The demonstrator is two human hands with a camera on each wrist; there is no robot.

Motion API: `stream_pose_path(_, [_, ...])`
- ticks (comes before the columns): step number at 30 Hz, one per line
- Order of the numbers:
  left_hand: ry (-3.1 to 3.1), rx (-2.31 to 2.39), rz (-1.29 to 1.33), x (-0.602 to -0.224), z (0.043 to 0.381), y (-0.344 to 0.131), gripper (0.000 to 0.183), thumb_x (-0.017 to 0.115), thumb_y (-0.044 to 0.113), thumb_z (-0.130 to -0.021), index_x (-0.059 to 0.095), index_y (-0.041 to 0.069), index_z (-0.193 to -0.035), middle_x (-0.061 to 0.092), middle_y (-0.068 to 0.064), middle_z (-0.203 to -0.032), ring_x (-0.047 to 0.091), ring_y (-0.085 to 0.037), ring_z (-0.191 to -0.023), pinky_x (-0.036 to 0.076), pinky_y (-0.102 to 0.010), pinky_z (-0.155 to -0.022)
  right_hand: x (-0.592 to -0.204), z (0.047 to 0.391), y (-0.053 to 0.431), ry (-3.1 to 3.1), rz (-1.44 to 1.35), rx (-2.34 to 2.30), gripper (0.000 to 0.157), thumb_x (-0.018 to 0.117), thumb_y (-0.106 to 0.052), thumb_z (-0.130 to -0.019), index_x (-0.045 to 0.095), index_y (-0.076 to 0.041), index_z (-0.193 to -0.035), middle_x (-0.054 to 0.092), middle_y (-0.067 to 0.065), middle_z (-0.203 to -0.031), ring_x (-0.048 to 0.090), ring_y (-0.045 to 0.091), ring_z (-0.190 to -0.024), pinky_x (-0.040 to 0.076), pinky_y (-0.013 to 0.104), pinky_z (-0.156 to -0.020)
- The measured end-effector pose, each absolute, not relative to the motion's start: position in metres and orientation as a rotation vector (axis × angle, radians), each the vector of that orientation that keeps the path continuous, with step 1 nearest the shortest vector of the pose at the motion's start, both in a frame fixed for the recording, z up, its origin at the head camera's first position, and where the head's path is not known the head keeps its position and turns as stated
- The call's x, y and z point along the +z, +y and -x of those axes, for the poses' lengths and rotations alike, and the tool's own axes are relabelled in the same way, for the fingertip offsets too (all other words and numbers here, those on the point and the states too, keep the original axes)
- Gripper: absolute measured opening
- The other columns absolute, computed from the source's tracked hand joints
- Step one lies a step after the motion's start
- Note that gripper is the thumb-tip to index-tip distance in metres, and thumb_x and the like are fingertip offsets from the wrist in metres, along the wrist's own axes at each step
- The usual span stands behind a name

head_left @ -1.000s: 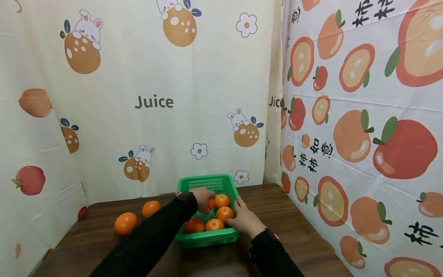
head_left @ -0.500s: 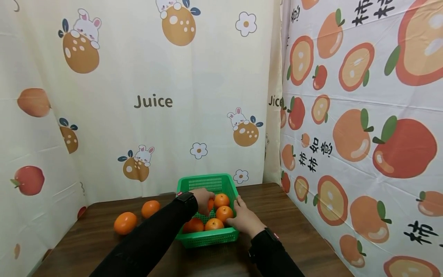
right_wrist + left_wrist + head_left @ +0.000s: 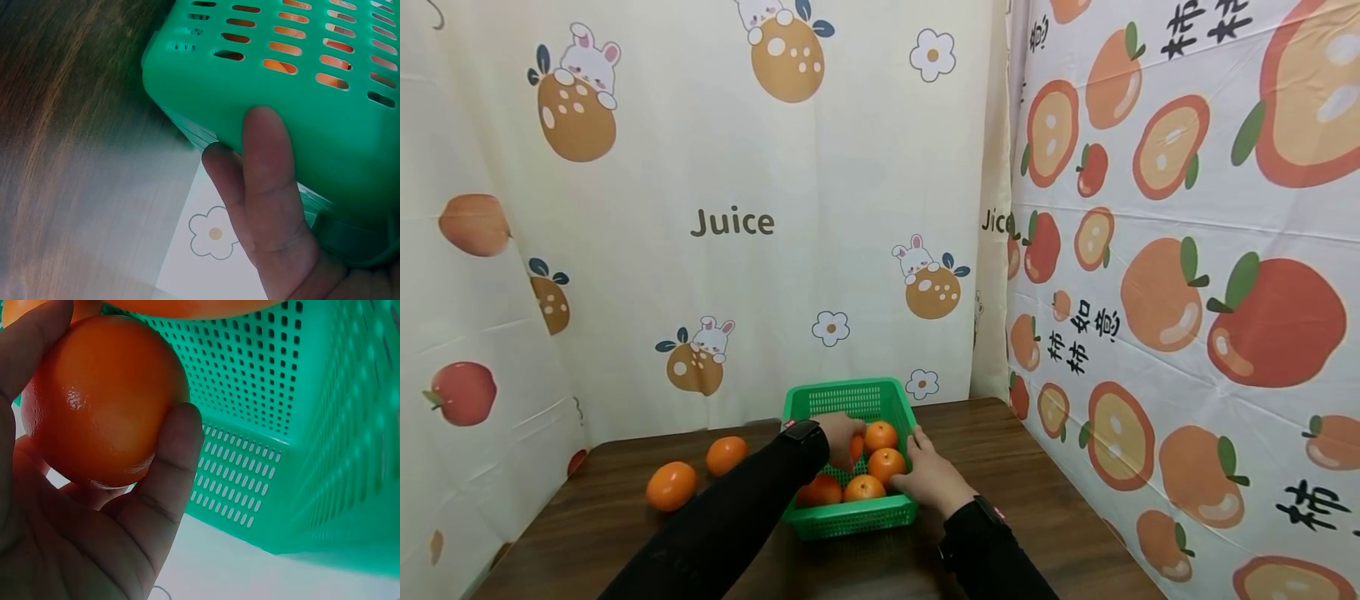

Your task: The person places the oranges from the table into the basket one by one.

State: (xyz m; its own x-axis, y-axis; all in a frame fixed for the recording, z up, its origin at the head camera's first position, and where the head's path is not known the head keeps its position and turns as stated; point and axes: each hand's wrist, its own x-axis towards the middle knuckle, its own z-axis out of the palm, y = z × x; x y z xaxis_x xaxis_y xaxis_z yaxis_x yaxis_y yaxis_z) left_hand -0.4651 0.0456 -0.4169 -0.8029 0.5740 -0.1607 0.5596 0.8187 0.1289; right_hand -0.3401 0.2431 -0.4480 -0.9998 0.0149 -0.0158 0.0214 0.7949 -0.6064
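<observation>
From the head view I have my left grip (image 3: 841, 437) on an orange fruit (image 3: 857, 445) inside the green basket (image 3: 850, 524), my right grip (image 3: 932, 475) at the basket's right. Left wrist: I pinch that fruit. Right wrist: straight, spread fingers (image 3: 269, 162) touch the wall (image 3: 350, 140).

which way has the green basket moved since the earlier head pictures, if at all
No, I see no shift: the green basket sits in the same place against the printed flower on the curtain behind it.
</observation>
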Motion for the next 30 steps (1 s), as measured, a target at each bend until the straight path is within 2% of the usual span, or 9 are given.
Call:
stream_pose_path(8, [2.811, 0.094, -0.947, -0.417, 0.464, 0.047, 0.064, 0.097, 0.034, -0.077, 0.067, 0.031, -0.135, 0.066, 0.002, -0.107, 0.06, -0.017, -0.086, 0.053, -0.037, -0.075, -0.451, 0.338, 0.244, 2.985, -0.019, -0.993, 0.083, 0.071, -0.032, -0.1, 0.032, 0.001, -0.165, 0.014, 0.014, -0.18, 0.049, 0.046, -0.146, 0.047, 0.06, -0.11])
stream_pose_path(13, [2.807, 0.085, -0.949, -0.419, 0.466, 0.049, 0.067, 0.096, 0.036, -0.078, 0.067, 0.032, -0.138, 0.066, 0.002, -0.108, 0.059, -0.016, -0.087, 0.053, -0.036, -0.075, -0.45, 0.338, 0.244, 2.984, -0.012, -1.004, 0.083, 0.07, -0.032, -0.1, 0.032, 0.002, -0.165, 0.014, 0.015, -0.18, 0.051, 0.045, -0.144, 0.048, 0.058, -0.107])
stream_pose_path(18, [2.808, 0.066, -0.974, -0.423, 0.469, 0.051, 0.067, 0.096, 0.031, -0.078, 0.067, 0.032, -0.138, 0.067, 0.004, -0.103, 0.059, -0.016, -0.085, 0.052, -0.035, -0.074, -0.448, 0.339, 0.244, 2.972, -0.022, -1.013, 0.083, 0.07, -0.033, -0.1, 0.031, 0.001, -0.166, 0.012, 0.013, -0.18, 0.05, 0.045, -0.146, 0.047, 0.06, -0.111])
stream_pose_path(25, [2.767, 0.104, -0.962, -0.428, 0.471, 0.049, 0.051, 0.092, 0.025, -0.08, 0.069, 0.033, -0.124, 0.064, 0.006, -0.093, 0.059, -0.018, -0.077, 0.051, -0.034, -0.066, -0.448, 0.34, 0.245, 2.965, -0.025, -1.017, 0.084, 0.071, -0.033, -0.1, 0.031, 0.0, -0.166, 0.012, 0.012, -0.18, 0.051, 0.043, -0.144, 0.047, 0.059, -0.11])
stream_pose_path(30, [2.757, 0.105, -0.959, -0.433, 0.471, 0.047, 0.046, 0.089, 0.022, -0.081, 0.068, 0.035, -0.121, 0.064, 0.007, -0.091, 0.058, -0.018, -0.076, 0.05, -0.034, -0.065, -0.449, 0.339, 0.245, 2.969, -0.018, -1.008, 0.084, 0.07, -0.033, -0.1, 0.031, 0.001, -0.166, 0.013, 0.012, -0.18, 0.055, 0.039, -0.138, 0.049, 0.054, -0.102])
